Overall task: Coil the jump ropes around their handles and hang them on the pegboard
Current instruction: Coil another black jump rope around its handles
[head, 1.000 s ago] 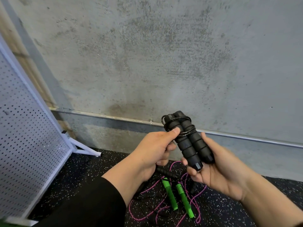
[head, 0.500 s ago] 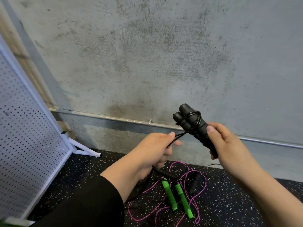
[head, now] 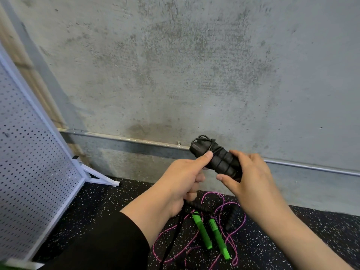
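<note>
My right hand grips a pair of black foam handles held together, with thin black cord wound around them. My left hand pinches the black cord against the handles' upper end with the thumb; the loose cord drops from this fist to the floor. On the floor below lie two green handles with a pink rope tangled around them, plus two more black handles. The white pegboard stands at the left.
A grey concrete wall with a metal conduit along its base faces me. The pegboard's white foot juts onto the black speckled rubber floor.
The wound handles have turned and dropped slightly, with more cord wrapped on them. My left thumb has come up against the handles' top. My right hand's grip has shifted lower on the handles.
</note>
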The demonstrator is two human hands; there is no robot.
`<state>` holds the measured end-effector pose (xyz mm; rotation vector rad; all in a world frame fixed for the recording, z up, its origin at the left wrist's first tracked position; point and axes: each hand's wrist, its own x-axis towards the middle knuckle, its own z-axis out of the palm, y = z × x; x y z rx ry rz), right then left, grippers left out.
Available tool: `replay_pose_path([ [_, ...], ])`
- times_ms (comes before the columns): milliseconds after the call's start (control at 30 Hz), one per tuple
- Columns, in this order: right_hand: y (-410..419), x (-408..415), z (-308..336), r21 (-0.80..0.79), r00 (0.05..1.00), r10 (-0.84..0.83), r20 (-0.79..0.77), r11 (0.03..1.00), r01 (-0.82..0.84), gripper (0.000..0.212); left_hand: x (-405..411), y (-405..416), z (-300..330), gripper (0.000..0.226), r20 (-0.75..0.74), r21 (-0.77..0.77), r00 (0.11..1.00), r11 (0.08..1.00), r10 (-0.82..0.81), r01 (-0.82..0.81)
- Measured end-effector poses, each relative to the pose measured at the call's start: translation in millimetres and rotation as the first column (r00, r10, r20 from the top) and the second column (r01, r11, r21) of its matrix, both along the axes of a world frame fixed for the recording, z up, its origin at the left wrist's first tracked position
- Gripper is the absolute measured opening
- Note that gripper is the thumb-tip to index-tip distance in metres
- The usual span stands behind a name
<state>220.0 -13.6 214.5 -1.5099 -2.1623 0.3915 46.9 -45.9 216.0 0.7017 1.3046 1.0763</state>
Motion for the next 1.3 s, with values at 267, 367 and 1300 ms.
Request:
replay_pose_path([
  [267,0,-2,10,-0.156,0.948,0.006,-0.319,0.986,-0.059,0.029,-6,4,-1,0.036,0.052,0.055,0.994,0.994,0.094,-0.097],
  [367,3,2,13,-0.497,0.687,-0.227,-0.690,0.839,-0.222,0.048,-7,3,1,0.037,0.061,0.089,0.996,0.994,0.062,-0.067],
  [1300,1,5,3,-0.031,0.984,-0.023,-0.176,0.999,0.017,0.057,8,-7,19,0.075,-0.030,-0.015,0.988,0.988,-0.153,0.152],
])
